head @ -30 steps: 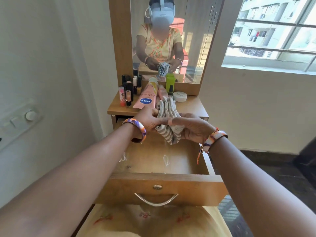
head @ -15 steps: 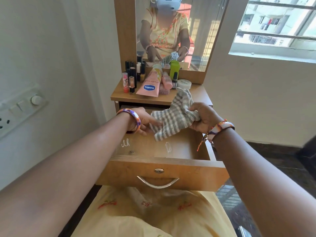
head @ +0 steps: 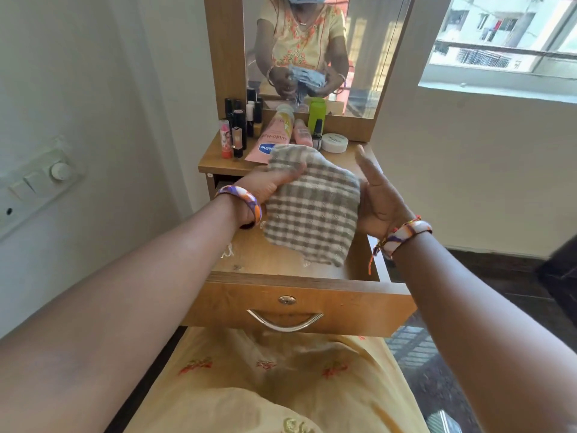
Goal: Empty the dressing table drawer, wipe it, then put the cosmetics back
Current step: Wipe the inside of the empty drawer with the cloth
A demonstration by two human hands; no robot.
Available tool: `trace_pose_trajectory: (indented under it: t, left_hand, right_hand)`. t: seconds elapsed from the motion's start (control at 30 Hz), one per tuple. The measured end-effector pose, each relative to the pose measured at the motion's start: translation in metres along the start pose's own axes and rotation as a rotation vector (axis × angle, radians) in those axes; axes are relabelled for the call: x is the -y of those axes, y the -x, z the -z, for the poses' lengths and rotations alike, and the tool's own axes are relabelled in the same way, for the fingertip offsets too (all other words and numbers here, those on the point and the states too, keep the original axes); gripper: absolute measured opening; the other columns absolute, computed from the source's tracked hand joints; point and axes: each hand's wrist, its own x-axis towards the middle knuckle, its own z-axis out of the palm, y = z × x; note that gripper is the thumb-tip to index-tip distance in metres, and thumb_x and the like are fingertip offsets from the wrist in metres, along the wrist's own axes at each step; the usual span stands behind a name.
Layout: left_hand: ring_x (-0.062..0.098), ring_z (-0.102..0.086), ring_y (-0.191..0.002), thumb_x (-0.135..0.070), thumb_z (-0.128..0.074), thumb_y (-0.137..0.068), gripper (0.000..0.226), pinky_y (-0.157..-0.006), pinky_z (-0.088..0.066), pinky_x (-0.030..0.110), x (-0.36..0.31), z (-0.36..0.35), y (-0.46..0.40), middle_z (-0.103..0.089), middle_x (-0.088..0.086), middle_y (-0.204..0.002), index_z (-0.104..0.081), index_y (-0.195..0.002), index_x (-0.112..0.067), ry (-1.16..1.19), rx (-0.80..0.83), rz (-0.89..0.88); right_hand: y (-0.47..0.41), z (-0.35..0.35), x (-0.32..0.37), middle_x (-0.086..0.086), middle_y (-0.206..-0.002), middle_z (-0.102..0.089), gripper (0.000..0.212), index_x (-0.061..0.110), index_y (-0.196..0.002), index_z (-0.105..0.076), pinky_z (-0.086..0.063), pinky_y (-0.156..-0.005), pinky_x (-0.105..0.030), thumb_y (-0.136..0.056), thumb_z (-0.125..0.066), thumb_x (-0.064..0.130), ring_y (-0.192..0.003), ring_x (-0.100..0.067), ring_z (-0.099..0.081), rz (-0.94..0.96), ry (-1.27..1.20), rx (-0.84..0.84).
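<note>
My left hand (head: 265, 185) has the grip: thumb on top and fingers curled under the upper left corner of the checked cloth (head: 312, 207), closed on it. My right hand (head: 379, 195) is not clamped at all; the palm lies flat against the cloth's right edge with the fingers spread and pointing away from me, steadying more than holding.

The cloth hangs between the two hands as a folded pad, its longer side running from the far top corner down toward me, its lower edge drooping over the drawer (head: 299, 303) but, as far as I can tell, not yet touching the bottom board. So the drawer lies straight below the grip, pulled out toward my lap, its long axis running left to right across me. What I can see of its floor (head: 249, 254) is bare wood with a few pale scuffs; part is hidden by the cloth.

I judge the next move is simply down: lower the pad onto the floor and sweep along that left-right axis. The left hand, already holding, is the nearer one for it.

Farther out, the cosmetics (head: 274, 135) stand grouped at the back of the worktop (head: 215, 162), against the mirror (head: 312, 51), well clear of the drawer and waiting to go back.
</note>
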Motion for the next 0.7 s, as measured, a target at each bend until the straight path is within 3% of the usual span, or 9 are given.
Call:
trace_pose_trajectory:
  t: [0.07,0.17,0.23,0.3,0.37,0.43,0.5,0.6,0.7]
  left_hand:
    - [0.026,-0.067,-0.096,-0.04,-0.076,-0.07,0.062,-0.087,-0.054,0.04,0.0,-0.002,-0.006,-0.069,0.01,-0.106,-0.056,-0.121,-0.009,0.139,-0.132,0.032]
    - [0.027,-0.064,-0.104,-0.049,-0.073,-0.07,0.071,-0.098,-0.048,0.041,0.004,0.002,-0.013,-0.065,0.011,-0.117,-0.052,-0.125,-0.008,0.254,-0.247,0.056]
    - [0.022,-0.058,-0.108,-0.06,-0.063,-0.074,0.073,-0.099,-0.043,0.033,0.015,0.006,-0.014,-0.059,0.001,-0.122,-0.052,-0.126,-0.011,0.064,-0.367,0.071]
    - [0.02,-0.057,-0.097,-0.063,-0.057,-0.076,0.063,-0.088,-0.045,0.03,0.034,0.012,-0.012,-0.057,-0.001,-0.109,-0.058,-0.115,-0.013,-0.116,-0.467,0.096]
    - [0.016,-0.057,-0.074,-0.053,-0.057,-0.083,0.045,-0.066,-0.05,0.028,0.053,0.017,-0.007,-0.06,0.003,-0.089,-0.06,-0.091,-0.009,-0.158,-0.391,0.189]
    - [0.01,-0.051,-0.059,-0.04,-0.057,-0.088,0.031,-0.052,-0.044,0.021,0.067,0.022,0.002,-0.058,0.002,-0.075,-0.055,-0.078,-0.01,-0.261,-0.249,0.316]
    - [0.009,-0.051,-0.057,-0.032,-0.056,-0.09,0.025,-0.053,-0.044,0.02,0.073,0.024,0.006,-0.059,0.002,-0.071,-0.057,-0.081,-0.009,-0.39,-0.117,0.396]
    - [0.01,-0.05,-0.054,-0.027,-0.055,-0.092,0.021,-0.051,-0.042,0.019,0.075,0.021,0.009,-0.059,0.003,-0.07,-0.057,-0.082,-0.008,-0.522,-0.041,0.413]
    - [0.008,-0.049,-0.053,-0.03,-0.055,-0.091,0.022,-0.045,-0.043,0.015,0.074,0.017,0.011,-0.059,0.002,-0.07,-0.057,-0.08,-0.011,-0.555,0.017,0.381]
  right_hand:
    - [0.0,0.001,-0.015,-0.01,-0.102,-0.07,0.067,0.009,-0.115,-0.061,-0.052,-0.088,-0.038,-0.072,-0.05,0.059,-0.093,-0.022,-0.067,-0.049,0.012,-0.012]
    - [-0.002,-0.003,-0.031,-0.009,-0.094,-0.069,0.037,0.007,-0.106,-0.061,-0.057,-0.077,-0.036,-0.078,-0.062,0.032,-0.078,-0.019,-0.069,-0.15,0.108,-0.084]
    - [-0.005,-0.004,-0.032,-0.011,-0.094,-0.066,0.021,0.005,-0.102,-0.06,-0.056,-0.077,-0.037,-0.082,-0.062,0.011,-0.075,-0.02,-0.068,-0.167,0.107,-0.196]
    - [-0.008,-0.002,-0.029,-0.013,-0.094,-0.063,0.017,0.004,-0.1,-0.058,-0.051,-0.085,-0.038,-0.082,-0.061,0.004,-0.08,-0.023,-0.063,-0.14,0.114,-0.345]
    - [-0.009,0.001,-0.027,-0.015,-0.093,-0.061,0.011,0.003,-0.091,-0.059,-0.05,-0.09,-0.041,-0.08,-0.061,0.001,-0.084,-0.027,-0.063,-0.098,0.148,-0.487]
    - [-0.008,0.004,-0.026,-0.018,-0.096,-0.061,0.007,0.004,-0.083,-0.059,-0.049,-0.096,-0.047,-0.079,-0.059,-0.002,-0.092,-0.033,-0.063,-0.066,0.182,-0.597]
    - [-0.006,0.008,-0.028,-0.02,-0.097,-0.059,0.008,0.003,-0.08,-0.057,-0.049,-0.095,-0.05,-0.078,-0.056,-0.004,-0.095,-0.036,-0.063,-0.039,0.224,-0.697]
    - [0.0,0.011,-0.029,-0.017,-0.09,-0.057,0.01,0.005,-0.078,-0.053,-0.052,-0.088,-0.045,-0.078,-0.054,-0.006,-0.085,-0.031,-0.062,-0.054,0.32,-0.78]
    - [0.007,0.01,-0.031,-0.015,-0.087,-0.057,0.019,0.002,-0.096,-0.052,-0.054,-0.085,-0.044,-0.079,-0.057,-0.003,-0.082,-0.029,-0.064,-0.101,0.231,-0.739]
